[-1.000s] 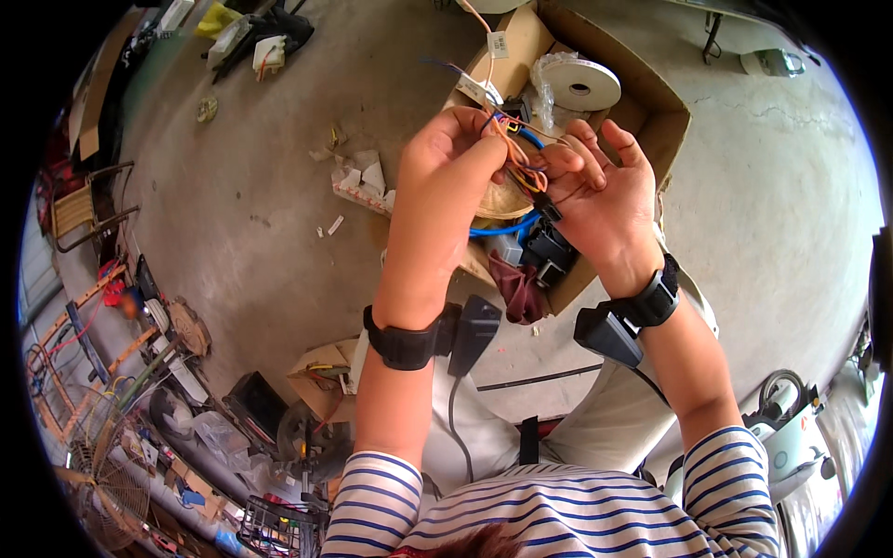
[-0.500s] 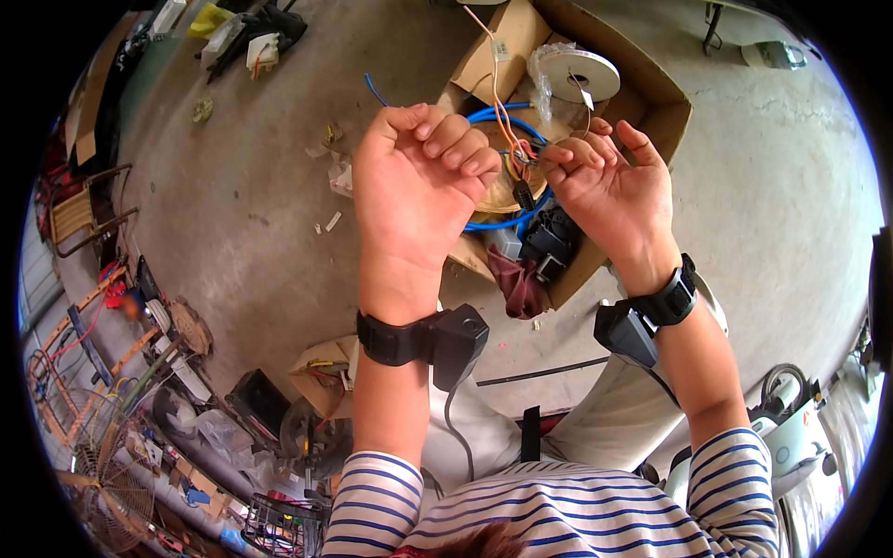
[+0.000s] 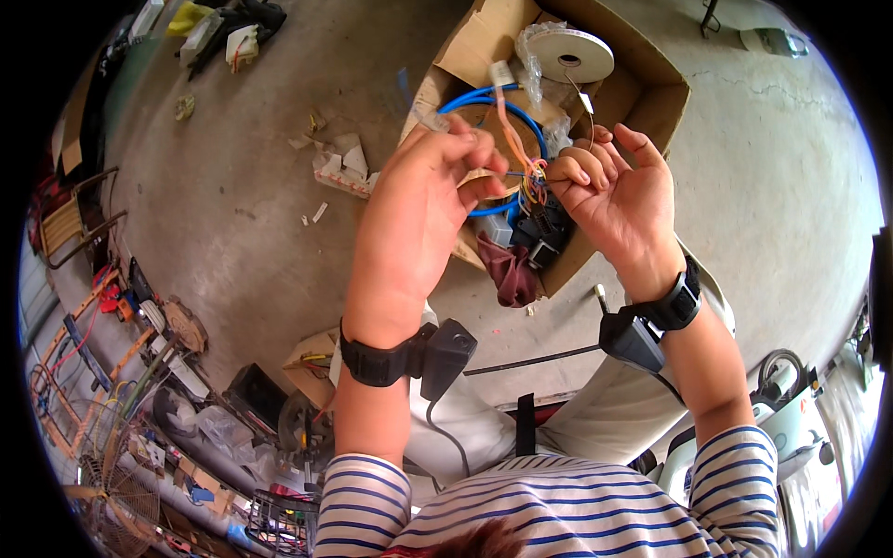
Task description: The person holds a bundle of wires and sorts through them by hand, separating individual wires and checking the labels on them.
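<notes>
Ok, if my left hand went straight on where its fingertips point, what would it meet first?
Most likely the bundle of coloured wires just to the right of your left hand, before your right hand, though depth is hard to judge here.

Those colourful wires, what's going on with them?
A person in a striped top is handling a bundle of thin coloured wires over an open cardboard box. The right hand seems to pinch one thin wire at its fingertips. The left hand is beside the bundle with its fingers bent; whether it holds anything is hard to tell. In the box are a white reel, a blue cable and a dark red cloth.
</notes>
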The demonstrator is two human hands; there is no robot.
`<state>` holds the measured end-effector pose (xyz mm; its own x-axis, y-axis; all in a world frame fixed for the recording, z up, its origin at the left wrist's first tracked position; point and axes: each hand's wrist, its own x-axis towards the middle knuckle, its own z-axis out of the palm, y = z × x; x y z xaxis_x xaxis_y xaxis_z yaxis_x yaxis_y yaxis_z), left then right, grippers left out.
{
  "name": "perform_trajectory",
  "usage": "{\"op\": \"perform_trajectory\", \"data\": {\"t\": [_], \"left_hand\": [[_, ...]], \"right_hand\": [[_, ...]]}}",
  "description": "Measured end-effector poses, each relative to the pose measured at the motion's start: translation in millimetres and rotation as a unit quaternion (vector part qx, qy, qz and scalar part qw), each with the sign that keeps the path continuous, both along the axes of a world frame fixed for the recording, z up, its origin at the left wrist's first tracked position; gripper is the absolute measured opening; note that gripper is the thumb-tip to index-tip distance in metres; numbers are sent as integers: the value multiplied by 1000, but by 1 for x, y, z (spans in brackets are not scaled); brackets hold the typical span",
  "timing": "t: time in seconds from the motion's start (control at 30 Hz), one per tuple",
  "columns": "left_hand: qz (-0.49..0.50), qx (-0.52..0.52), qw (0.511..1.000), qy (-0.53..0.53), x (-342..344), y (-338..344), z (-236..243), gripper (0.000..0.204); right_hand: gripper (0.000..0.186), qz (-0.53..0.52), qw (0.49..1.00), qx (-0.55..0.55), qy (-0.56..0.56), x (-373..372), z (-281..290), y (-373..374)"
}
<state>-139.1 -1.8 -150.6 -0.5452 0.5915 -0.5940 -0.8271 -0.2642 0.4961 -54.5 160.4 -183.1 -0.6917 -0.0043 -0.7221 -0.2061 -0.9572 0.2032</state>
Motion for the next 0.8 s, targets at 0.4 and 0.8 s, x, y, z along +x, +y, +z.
{"op": "perform_trajectory", "data": {"t": [0.4,0.8], "left_hand": [[-224,-293,861,350,26,1,-19,22],[-296,-291,814,406,30,-6,-17,19]], "right_hand": [[17,-10,999,3,-48,1,-7,-24],[19,43,999,13,9,15,-9,-34]]}}
